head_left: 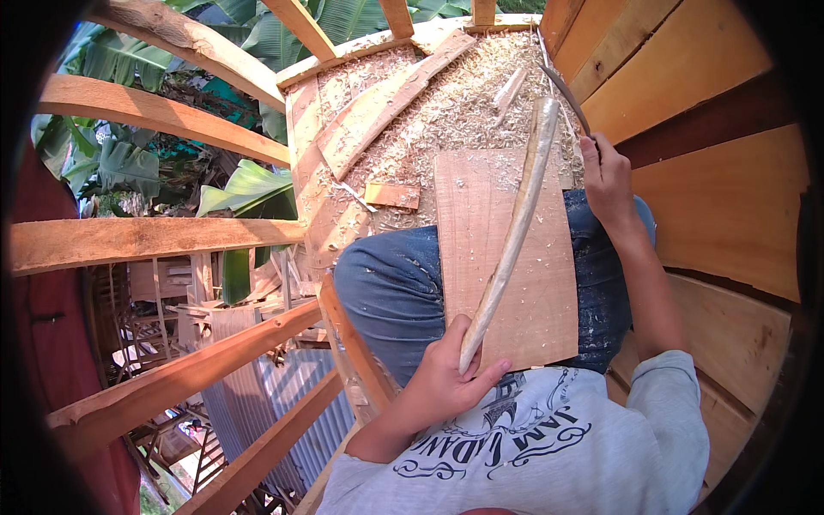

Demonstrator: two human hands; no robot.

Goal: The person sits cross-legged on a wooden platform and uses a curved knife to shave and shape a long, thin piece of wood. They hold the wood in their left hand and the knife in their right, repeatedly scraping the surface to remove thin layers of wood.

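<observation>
A long, slightly curved pale wooden stick slants over a flat wooden board that lies across my lap. My left hand grips the stick's near end, close to my shirt. Beyond the board's far right corner, my right hand is closed around a knife, its handle mostly hidden in my fingers. The knife's dark, curved blade points away from me and lies just right of the stick's far end, apart from it.
Wood shavings cover the platform, with a long plank offcut and a small wood block among them. Plank walls rise close on my right. Wooden rails stand at left, with banana leaves and corrugated sheets beyond.
</observation>
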